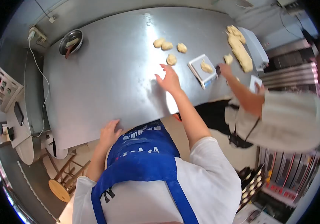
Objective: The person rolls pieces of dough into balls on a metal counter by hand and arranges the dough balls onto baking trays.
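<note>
My right hand [168,79] is above the metal table [104,74], fingers apart and holding nothing, just below a round dough piece [171,59]. Two touching dough pieces [163,44] and a single one [182,47] lie farther back. My left hand [110,131] is at the table's front edge, its fingers spread with nothing in them. To the right, a white scale [203,71] bears a dough lump [206,66]. A long dough mass [240,51] lies near the table's right end, with a small piece [228,58] beside it.
A co-worker [290,119] stands at the right, one hand beside the scale and the other by a white scraper [255,83]. A metal bowl [78,35] with a brush sits back left. A wooden stool [59,189] stands below left, and a tray rack [251,184] lower right.
</note>
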Demonstrator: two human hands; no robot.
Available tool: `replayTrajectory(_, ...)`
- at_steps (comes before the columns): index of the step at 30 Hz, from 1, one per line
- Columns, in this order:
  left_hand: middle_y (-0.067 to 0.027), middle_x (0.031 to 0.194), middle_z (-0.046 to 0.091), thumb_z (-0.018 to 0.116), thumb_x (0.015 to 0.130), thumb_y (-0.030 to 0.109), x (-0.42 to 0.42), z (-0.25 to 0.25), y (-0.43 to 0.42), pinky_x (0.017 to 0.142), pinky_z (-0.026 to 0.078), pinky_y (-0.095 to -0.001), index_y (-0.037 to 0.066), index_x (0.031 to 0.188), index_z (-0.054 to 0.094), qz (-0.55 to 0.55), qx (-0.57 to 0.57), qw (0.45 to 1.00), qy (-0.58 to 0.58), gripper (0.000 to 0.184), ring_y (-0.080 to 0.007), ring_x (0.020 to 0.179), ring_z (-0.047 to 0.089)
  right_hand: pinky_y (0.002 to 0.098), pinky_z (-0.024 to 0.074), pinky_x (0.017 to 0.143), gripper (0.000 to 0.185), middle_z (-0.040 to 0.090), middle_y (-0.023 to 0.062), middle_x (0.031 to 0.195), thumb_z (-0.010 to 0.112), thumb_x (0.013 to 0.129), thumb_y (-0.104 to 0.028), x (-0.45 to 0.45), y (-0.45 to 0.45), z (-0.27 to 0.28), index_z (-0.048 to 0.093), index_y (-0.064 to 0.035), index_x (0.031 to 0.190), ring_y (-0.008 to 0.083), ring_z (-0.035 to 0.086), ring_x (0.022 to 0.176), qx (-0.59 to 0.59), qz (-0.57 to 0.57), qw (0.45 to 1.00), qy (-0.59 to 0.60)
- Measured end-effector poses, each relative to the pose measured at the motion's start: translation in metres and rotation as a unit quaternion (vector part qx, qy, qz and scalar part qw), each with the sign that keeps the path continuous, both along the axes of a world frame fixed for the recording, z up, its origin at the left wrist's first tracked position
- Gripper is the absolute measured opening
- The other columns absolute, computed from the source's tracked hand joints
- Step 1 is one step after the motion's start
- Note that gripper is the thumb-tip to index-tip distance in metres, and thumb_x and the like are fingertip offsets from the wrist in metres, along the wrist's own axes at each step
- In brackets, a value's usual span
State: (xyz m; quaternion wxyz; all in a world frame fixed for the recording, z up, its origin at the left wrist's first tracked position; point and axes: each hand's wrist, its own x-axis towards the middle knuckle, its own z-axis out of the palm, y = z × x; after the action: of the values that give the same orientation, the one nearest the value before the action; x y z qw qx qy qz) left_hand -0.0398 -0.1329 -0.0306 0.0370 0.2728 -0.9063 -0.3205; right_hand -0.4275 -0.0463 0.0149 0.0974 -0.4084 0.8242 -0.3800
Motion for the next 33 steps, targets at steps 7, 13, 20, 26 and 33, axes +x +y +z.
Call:
replayTrajectory(7,-0.0137,0.126,0.066,0.076,0.085,0.02,-0.118,0.036,0.017,0.094,0.053,-0.0429,0.007,0.127,0.062,0.056,0.121,0.991,0.003,0.047,-0.0335,0.115,0.064,0.0492,0.046,0.102,0.07,0.058,0.0204,0.126,0.084,0.074,-0.027,-0.159,-0.101,-0.064,0.054,-0.0014,0.132,0.0404,0.051,0.121,0.025,-0.058,0.99,0.124)
replayTrajectory(13,-0.0131,0.126,0.066,0.075,0.088,0.023,-0.154,0.018,0.018,0.094,0.053,-0.0391,0.006,0.13,0.061,0.155,0.295,0.942,-0.024,0.047,-0.0257,0.114,0.065,0.0446,0.0502,0.097,0.052,0.06,0.0226,0.122,0.081,0.071,-0.023,-0.174,-0.111,-0.061,0.065,-0.0001,0.115,0.0397,0.06,0.11,0.166,-0.075,0.982,-0.045)
replayTrajectory(20,-0.013,0.141,0.055,0.058,0.104,0.033,-0.228,0.026,-0.024,0.101,0.05,-0.0452,0.011,0.146,0.044,0.293,0.791,0.518,0.142,0.049,-0.0272,0.127,0.056,0.0465,0.0481,0.098,0.053,0.06,0.0239,0.123,0.082,0.071,-0.034,-0.052,-0.051,-0.005,0.068,-0.0057,0.112,0.0431,0.058,0.115,0.075,0.072,0.966,-0.238)
replayTrajectory(26,-0.0115,0.125,0.063,0.052,0.106,0.037,-0.202,-0.02,-0.016,0.09,0.053,-0.0464,0.013,0.133,0.048,0.404,0.729,0.511,0.209,0.037,-0.0278,0.113,0.062,0.0561,0.031,0.115,0.071,0.049,0.0227,0.148,0.074,0.077,-0.061,-0.027,-0.06,0.012,0.067,-0.0119,0.128,0.0507,0.035,0.14,0.179,0.261,0.947,-0.052)
replayTrajectory(33,-0.0086,0.135,0.06,0.052,0.105,0.027,-0.108,-0.015,-0.043,0.093,0.051,-0.0395,0.015,0.145,0.049,0.457,0.578,0.615,0.281,0.042,-0.0225,0.115,0.062,0.0538,0.0387,0.107,0.054,0.056,0.0307,0.128,0.072,0.084,-0.034,-0.16,-0.167,-0.069,0.066,-0.0034,0.128,0.0441,0.045,0.127,0.197,-0.123,0.973,-0.006)
